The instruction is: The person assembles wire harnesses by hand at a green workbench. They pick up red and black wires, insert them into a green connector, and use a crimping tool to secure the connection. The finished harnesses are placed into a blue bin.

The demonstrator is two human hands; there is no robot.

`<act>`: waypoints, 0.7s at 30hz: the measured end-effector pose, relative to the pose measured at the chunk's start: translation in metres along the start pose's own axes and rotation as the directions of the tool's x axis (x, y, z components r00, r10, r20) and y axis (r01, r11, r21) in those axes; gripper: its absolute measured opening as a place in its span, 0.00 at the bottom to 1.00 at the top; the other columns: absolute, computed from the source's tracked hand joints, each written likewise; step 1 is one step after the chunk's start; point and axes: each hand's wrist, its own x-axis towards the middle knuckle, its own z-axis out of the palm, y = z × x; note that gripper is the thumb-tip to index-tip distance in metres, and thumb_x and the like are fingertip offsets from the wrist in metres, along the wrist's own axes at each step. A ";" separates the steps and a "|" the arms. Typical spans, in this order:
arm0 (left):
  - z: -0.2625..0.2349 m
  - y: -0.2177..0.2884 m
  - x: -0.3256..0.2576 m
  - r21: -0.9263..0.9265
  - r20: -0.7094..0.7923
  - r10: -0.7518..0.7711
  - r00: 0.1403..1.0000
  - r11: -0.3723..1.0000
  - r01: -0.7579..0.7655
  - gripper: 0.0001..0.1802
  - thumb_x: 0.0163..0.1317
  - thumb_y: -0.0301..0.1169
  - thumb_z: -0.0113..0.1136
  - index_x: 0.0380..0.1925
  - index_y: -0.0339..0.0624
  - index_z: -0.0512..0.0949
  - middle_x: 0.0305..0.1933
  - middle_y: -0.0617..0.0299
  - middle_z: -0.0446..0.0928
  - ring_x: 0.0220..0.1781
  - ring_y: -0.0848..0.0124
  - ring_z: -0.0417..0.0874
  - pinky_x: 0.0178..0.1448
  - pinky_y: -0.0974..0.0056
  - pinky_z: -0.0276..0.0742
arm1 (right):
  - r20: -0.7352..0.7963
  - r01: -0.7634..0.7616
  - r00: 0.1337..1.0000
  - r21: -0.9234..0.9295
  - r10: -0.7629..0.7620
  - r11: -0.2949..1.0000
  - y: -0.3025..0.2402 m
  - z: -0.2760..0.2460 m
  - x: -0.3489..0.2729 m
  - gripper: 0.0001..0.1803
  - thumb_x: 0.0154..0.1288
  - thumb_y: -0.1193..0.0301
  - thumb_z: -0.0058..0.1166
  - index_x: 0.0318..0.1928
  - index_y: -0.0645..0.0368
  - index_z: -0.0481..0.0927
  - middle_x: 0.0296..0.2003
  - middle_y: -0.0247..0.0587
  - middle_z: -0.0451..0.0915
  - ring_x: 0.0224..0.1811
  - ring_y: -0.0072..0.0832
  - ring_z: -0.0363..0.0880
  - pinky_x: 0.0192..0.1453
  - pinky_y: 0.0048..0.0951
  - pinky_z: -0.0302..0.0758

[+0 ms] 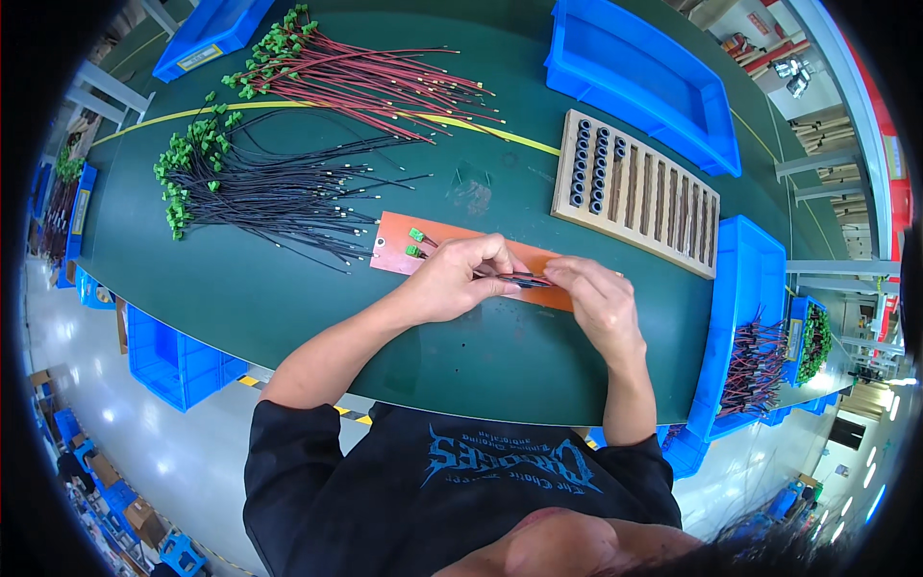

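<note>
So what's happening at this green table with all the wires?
A person holds a thin red and black wire pair between both hands, left hand and right hand, over an orange mat. Two green connectors lie on the mat. Further back lie a bundle of black wires and a bundle of red wires, both with green ends. A wooden slotted rack holds small dark rings.

Bare green table (pixel 288 298) left of the hands; black wire bundle (pixel 260 188) beyond, wooden rack (pixel 639 192) right.
</note>
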 end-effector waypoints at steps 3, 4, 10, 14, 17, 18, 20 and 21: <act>0.001 -0.001 -0.001 0.041 -0.008 0.004 1.000 0.999 -0.003 0.08 0.63 0.13 0.63 0.37 0.33 0.75 0.50 0.51 0.84 0.54 0.68 0.87 0.58 0.63 0.86 | -0.107 -0.004 0.994 -0.087 -0.005 0.996 0.011 -0.015 -0.006 0.14 0.52 0.87 0.62 0.40 0.63 0.85 0.40 0.45 0.88 0.42 0.40 0.90 0.44 0.35 0.88; 0.001 -0.006 -0.001 0.063 -0.008 0.022 1.000 0.998 -0.021 0.08 0.63 0.14 0.64 0.38 0.33 0.75 0.50 0.51 0.84 0.54 0.68 0.87 0.58 0.63 0.86 | -0.147 -0.010 0.989 -0.113 -0.006 0.994 0.015 -0.018 -0.008 0.14 0.52 0.87 0.61 0.40 0.63 0.85 0.40 0.46 0.88 0.41 0.40 0.90 0.44 0.35 0.88; 0.004 -0.002 -0.003 0.156 0.003 0.095 0.995 0.983 -0.095 0.09 0.64 0.17 0.68 0.40 0.34 0.77 0.49 0.54 0.84 0.53 0.68 0.87 0.58 0.63 0.87 | -0.150 -0.319 0.879 0.522 0.454 0.791 -0.003 -0.010 -0.023 0.21 0.66 0.88 0.59 0.58 0.66 0.78 0.47 0.50 0.86 0.46 0.37 0.89 0.47 0.35 0.88; 0.008 0.001 0.001 0.006 -0.061 -0.012 0.998 1.000 0.012 0.11 0.65 0.16 0.67 0.43 0.33 0.74 0.48 0.55 0.83 0.54 0.67 0.88 0.59 0.62 0.87 | 0.102 -0.394 0.786 0.843 0.610 0.366 -0.011 0.007 -0.027 0.29 0.71 0.86 0.58 0.71 0.67 0.68 0.52 0.50 0.80 0.47 0.29 0.84 0.44 0.28 0.86; 0.010 -0.007 0.001 0.019 -0.099 0.006 0.995 1.000 -0.004 0.13 0.67 0.15 0.65 0.45 0.35 0.72 0.48 0.54 0.83 0.55 0.66 0.88 0.59 0.63 0.88 | 0.171 -0.510 0.761 0.753 0.626 0.415 -0.013 0.015 -0.022 0.23 0.70 0.83 0.61 0.65 0.67 0.76 0.46 0.43 0.81 0.41 0.22 0.83 0.38 0.23 0.83; 0.010 -0.011 -0.001 0.042 -0.110 0.035 0.993 0.999 -0.030 0.13 0.67 0.15 0.65 0.45 0.35 0.71 0.47 0.54 0.83 0.54 0.66 0.88 0.58 0.63 0.88 | 0.169 -0.551 0.745 0.701 0.645 0.453 -0.012 0.015 -0.020 0.22 0.71 0.83 0.61 0.63 0.67 0.77 0.45 0.42 0.82 0.40 0.23 0.84 0.37 0.23 0.82; 0.010 -0.016 -0.003 0.088 -0.124 0.093 0.988 0.993 -0.083 0.13 0.68 0.15 0.64 0.46 0.36 0.70 0.46 0.54 0.84 0.53 0.66 0.89 0.57 0.63 0.88 | 0.023 -0.502 0.778 0.625 0.628 0.598 -0.007 0.025 -0.015 0.17 0.70 0.80 0.63 0.59 0.67 0.81 0.38 0.38 0.83 0.34 0.19 0.81 0.33 0.21 0.78; 0.011 -0.017 -0.003 0.096 -0.118 0.102 0.988 0.991 -0.091 0.13 0.67 0.16 0.65 0.45 0.35 0.71 0.45 0.54 0.84 0.52 0.66 0.89 0.56 0.63 0.89 | 0.024 -0.516 0.785 0.579 0.619 0.632 -0.004 0.025 -0.016 0.16 0.70 0.78 0.64 0.56 0.65 0.83 0.37 0.37 0.83 0.33 0.19 0.80 0.34 0.22 0.76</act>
